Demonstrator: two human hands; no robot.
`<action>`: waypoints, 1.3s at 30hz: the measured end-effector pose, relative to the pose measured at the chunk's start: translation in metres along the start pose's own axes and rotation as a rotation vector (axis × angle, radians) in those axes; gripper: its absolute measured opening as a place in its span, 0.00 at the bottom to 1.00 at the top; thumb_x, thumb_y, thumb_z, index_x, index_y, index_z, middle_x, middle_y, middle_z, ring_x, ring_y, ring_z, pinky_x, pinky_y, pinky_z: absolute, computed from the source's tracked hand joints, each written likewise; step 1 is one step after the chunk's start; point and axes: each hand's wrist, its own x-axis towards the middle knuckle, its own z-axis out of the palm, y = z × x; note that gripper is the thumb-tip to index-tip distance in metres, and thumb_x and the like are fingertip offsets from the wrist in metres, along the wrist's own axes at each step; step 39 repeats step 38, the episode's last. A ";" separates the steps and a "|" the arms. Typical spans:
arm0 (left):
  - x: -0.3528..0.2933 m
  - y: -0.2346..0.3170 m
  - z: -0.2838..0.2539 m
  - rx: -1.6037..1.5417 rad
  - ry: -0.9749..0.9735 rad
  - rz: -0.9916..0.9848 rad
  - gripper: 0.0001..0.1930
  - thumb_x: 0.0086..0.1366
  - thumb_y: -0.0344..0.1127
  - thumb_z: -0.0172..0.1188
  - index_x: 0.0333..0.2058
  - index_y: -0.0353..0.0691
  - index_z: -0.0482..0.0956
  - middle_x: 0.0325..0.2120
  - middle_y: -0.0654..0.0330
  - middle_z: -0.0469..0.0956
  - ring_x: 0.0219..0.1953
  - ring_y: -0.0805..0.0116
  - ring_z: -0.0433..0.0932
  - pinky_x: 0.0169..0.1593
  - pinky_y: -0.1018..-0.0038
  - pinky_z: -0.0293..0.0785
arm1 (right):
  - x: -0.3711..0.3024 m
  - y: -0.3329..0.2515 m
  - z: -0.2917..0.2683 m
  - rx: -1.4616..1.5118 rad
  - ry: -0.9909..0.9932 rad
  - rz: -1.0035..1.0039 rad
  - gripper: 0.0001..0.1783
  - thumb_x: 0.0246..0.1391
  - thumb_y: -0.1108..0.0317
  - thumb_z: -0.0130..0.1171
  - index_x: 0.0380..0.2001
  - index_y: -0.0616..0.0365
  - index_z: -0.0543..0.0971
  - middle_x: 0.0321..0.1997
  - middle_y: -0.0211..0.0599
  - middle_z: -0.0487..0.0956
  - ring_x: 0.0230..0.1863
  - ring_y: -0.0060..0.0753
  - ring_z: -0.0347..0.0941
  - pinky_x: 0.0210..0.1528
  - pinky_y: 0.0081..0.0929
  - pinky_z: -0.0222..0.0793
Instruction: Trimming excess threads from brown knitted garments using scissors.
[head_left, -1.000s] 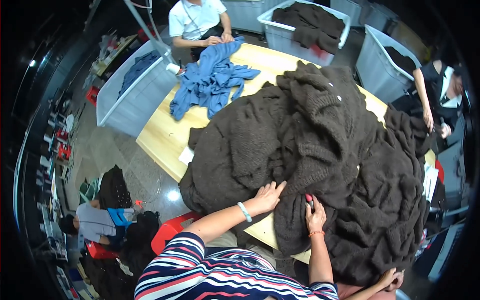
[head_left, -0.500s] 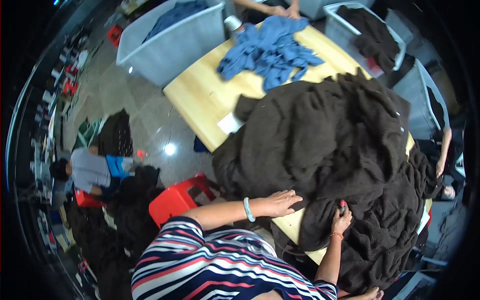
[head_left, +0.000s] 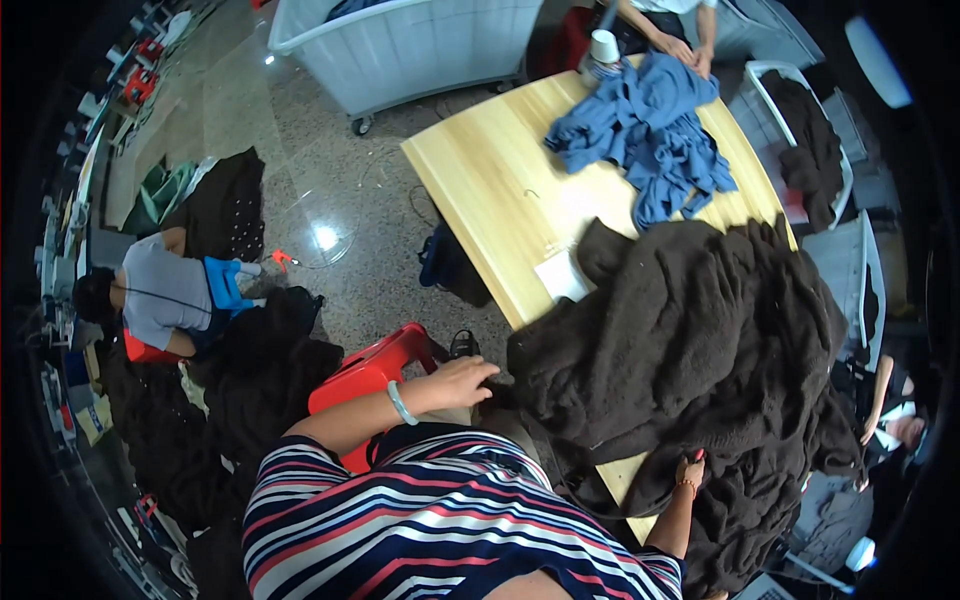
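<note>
A large heap of dark brown knitted fabric (head_left: 680,340) covers the near right part of the wooden table (head_left: 480,180). My left hand (head_left: 466,382), with a pale bangle at the wrist, hovers just left of the heap, off the table edge. Its fingers are loosely bent and nothing shows in them. At the heap's near side my right hand (head_left: 688,472) is closed around a small red-tipped tool (head_left: 699,456), most of it hidden in my grip. Brown fabric surrounds that hand.
A red plastic stool (head_left: 370,365) stands by my left arm. Blue fabric (head_left: 655,130) lies at the table's far side, near another person's hands (head_left: 685,50). A wheeled grey bin (head_left: 410,55) stands beyond. At left another person (head_left: 165,285) sits among dark fabric.
My left hand has left the brown fabric and moved left, off the table. My right hand still grips the red-tipped tool. The view has shifted, so the table sits farther right.
</note>
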 end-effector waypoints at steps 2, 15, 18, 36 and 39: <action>-0.013 -0.023 -0.013 -0.040 0.130 -0.081 0.24 0.59 0.37 0.60 0.53 0.34 0.71 0.46 0.45 0.73 0.51 0.47 0.72 0.55 0.60 0.68 | -0.001 -0.001 0.000 -0.072 -0.018 0.019 0.39 0.51 0.51 0.62 0.66 0.42 0.61 0.60 0.46 0.72 0.61 0.52 0.67 0.60 0.47 0.65; -0.092 -0.044 -0.004 -0.036 0.182 -0.317 0.25 0.60 0.41 0.59 0.54 0.36 0.70 0.48 0.40 0.72 0.51 0.43 0.72 0.55 0.57 0.69 | -0.050 -0.185 -0.067 -0.295 0.253 -0.835 0.20 0.50 0.53 0.61 0.26 0.63 0.81 0.31 0.53 0.81 0.37 0.54 0.79 0.39 0.45 0.75; -0.102 -0.045 -0.007 -0.064 0.207 -0.339 0.25 0.59 0.41 0.59 0.54 0.36 0.71 0.46 0.39 0.73 0.50 0.42 0.72 0.55 0.58 0.69 | -0.129 -0.272 -0.094 -0.097 0.031 -1.073 0.17 0.45 0.54 0.65 0.32 0.57 0.83 0.32 0.49 0.81 0.39 0.53 0.78 0.42 0.45 0.73; -0.143 -0.264 -0.245 -0.227 0.219 -0.448 0.25 0.59 0.44 0.61 0.54 0.40 0.72 0.43 0.42 0.78 0.46 0.45 0.77 0.51 0.58 0.72 | -0.362 -0.636 0.046 0.034 -0.063 -1.284 0.37 0.51 0.47 0.62 0.54 0.67 0.72 0.52 0.65 0.75 0.54 0.55 0.72 0.56 0.40 0.69; -0.175 -0.274 -0.305 -0.212 0.371 -0.591 0.27 0.57 0.45 0.63 0.54 0.42 0.73 0.43 0.40 0.77 0.46 0.43 0.77 0.51 0.56 0.71 | -0.367 -0.652 0.059 -0.118 -0.223 -1.180 0.42 0.49 0.46 0.63 0.58 0.68 0.67 0.57 0.65 0.71 0.58 0.56 0.70 0.60 0.40 0.66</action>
